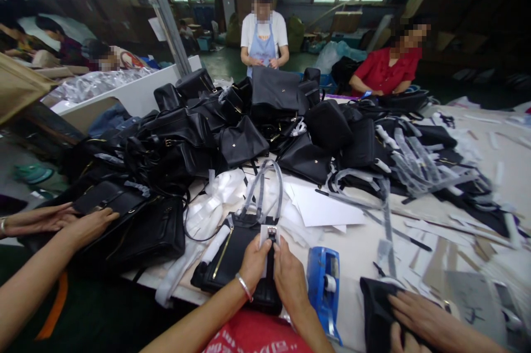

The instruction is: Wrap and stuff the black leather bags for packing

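Note:
A small black handbag [232, 264] with a gold zip lies on the table's near edge right in front of me. My left hand [252, 263] and my right hand [289, 274] sit side by side on it. Both pinch a black strap with a metal buckle [271, 232] wrapped in white paper. The bag's plastic-wrapped handles [261, 190] arch up behind the buckle.
A blue tape dispenser [324, 286] stands just right of my hands. A heap of black handbags [215, 126] covers the table's middle and left. Other people's hands rest on bags at the left [78, 223] and lower right [418, 317]. Two people work at the far side.

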Demonstrator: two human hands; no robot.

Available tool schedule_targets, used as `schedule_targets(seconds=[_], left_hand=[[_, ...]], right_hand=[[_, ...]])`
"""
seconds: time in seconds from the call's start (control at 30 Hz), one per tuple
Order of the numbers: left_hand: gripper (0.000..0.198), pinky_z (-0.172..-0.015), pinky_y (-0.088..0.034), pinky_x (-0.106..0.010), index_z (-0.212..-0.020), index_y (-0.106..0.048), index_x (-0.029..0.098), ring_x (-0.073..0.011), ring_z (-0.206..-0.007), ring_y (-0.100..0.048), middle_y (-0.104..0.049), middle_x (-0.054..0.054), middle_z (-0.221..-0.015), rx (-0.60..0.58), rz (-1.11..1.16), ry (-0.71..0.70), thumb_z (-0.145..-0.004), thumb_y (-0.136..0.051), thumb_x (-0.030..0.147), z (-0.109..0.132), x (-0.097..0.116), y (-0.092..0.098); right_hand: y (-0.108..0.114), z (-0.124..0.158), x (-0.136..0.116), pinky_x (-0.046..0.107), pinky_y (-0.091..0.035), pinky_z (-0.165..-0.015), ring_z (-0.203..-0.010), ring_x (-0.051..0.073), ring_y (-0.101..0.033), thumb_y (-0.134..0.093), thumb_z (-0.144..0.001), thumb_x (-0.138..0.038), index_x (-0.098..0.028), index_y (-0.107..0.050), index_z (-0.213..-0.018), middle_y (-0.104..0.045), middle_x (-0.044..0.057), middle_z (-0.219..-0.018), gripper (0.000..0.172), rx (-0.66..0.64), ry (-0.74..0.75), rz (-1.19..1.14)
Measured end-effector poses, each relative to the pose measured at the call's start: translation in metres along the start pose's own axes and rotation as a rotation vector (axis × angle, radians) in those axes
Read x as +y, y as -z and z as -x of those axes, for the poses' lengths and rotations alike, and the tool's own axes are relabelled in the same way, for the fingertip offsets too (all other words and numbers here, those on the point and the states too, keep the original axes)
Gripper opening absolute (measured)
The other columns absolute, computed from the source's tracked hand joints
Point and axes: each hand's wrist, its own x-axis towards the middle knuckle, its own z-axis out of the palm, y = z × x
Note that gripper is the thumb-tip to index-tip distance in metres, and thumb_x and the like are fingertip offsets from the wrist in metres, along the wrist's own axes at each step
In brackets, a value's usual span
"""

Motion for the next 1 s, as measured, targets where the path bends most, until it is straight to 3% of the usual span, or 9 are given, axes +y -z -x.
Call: schedule_targets(seconds=[0.37, 0.43, 0.5, 0.63, 0.77, 0.83, 1.0], left_hand=[[0.035, -0.096, -0.041, -0.036, -0.107, -0.063, 0.015, -0.0243, -0.105, -0.058, -0.067, -0.010, -0.106, 0.026, 0.001, -0.008, -0.079, -0.060, 0.036, -0.001, 0.001, -0.002], [0.035, -0.092, -0.043, -0.035, -0.105, -0.064, 0.015, -0.0245, -0.103, -0.059, -0.068, -0.009, -0.102, 0.057, 0.003, 0.023, -0.077, -0.061, 0.036, -0.001, 0.003, -0.002], [0.036, -0.087, -0.046, -0.034, -0.103, -0.064, 0.014, -0.0245, -0.098, -0.061, -0.069, -0.009, -0.097, 0.073, 0.028, 0.062, -0.075, -0.063, 0.037, 0.000, 0.006, -0.002], [0.038, -0.075, -0.048, -0.031, -0.101, -0.063, 0.013, -0.0202, -0.081, -0.063, -0.068, -0.009, -0.091, -0.094, 0.101, 0.119, -0.075, -0.063, 0.041, 0.003, 0.019, -0.003], [0.039, -0.063, -0.049, -0.029, -0.103, -0.059, 0.012, -0.0168, -0.065, -0.063, -0.067, -0.008, -0.079, -0.292, 0.077, 0.211, -0.078, -0.060, 0.043, 0.002, 0.030, -0.006], [0.039, -0.057, -0.048, -0.026, -0.103, -0.059, 0.013, -0.0153, -0.059, -0.062, -0.066, -0.007, -0.074, -0.322, -0.011, 0.207, -0.080, -0.057, 0.045, -0.002, 0.033, -0.007], [0.038, -0.050, -0.044, -0.023, -0.098, -0.062, 0.013, -0.0133, -0.053, -0.058, -0.064, -0.004, -0.070, -0.236, -0.244, 0.035, -0.082, -0.053, 0.047, -0.005, 0.032, -0.010]], right_hand=[[0.002, 0.001, -0.009, 0.036, -0.053, -0.068, -0.081, 0.027, -0.068, -0.028, -0.093, -0.025, -0.011, -0.042, -0.134, -0.068, 0.016, -0.099, 0.045, -0.027, -0.054, -0.067], [0.009, 0.000, -0.005, 0.037, -0.052, -0.076, -0.091, 0.026, -0.066, -0.034, -0.092, -0.030, -0.016, -0.043, -0.135, -0.066, 0.015, -0.109, 0.046, -0.048, -0.038, -0.199], [0.019, -0.006, 0.006, 0.034, -0.052, -0.074, -0.094, 0.024, -0.064, -0.040, -0.090, -0.040, -0.022, -0.051, -0.128, -0.064, 0.011, -0.114, 0.044, -0.143, -0.031, -0.445], [0.036, -0.025, 0.030, 0.024, -0.045, -0.052, -0.065, 0.016, -0.058, -0.048, -0.085, -0.052, -0.019, -0.065, -0.096, -0.064, 0.004, -0.078, 0.038, -0.348, -0.189, -0.953], [0.034, -0.034, 0.030, 0.022, -0.041, -0.053, -0.056, 0.010, -0.049, -0.064, -0.077, -0.046, -0.020, -0.058, -0.095, -0.056, -0.002, -0.071, 0.032, -0.385, -0.258, -1.187], [0.030, -0.034, 0.024, 0.022, -0.041, -0.053, -0.054, 0.010, -0.048, -0.063, -0.078, -0.045, -0.020, -0.057, -0.094, -0.053, -0.003, -0.068, 0.031, -0.374, -0.228, -1.190], [0.027, -0.034, 0.019, 0.023, -0.042, -0.058, -0.062, 0.013, -0.051, -0.061, -0.077, -0.046, -0.017, -0.058, -0.079, -0.054, -0.002, -0.065, 0.029, -0.166, -0.200, -1.002]])
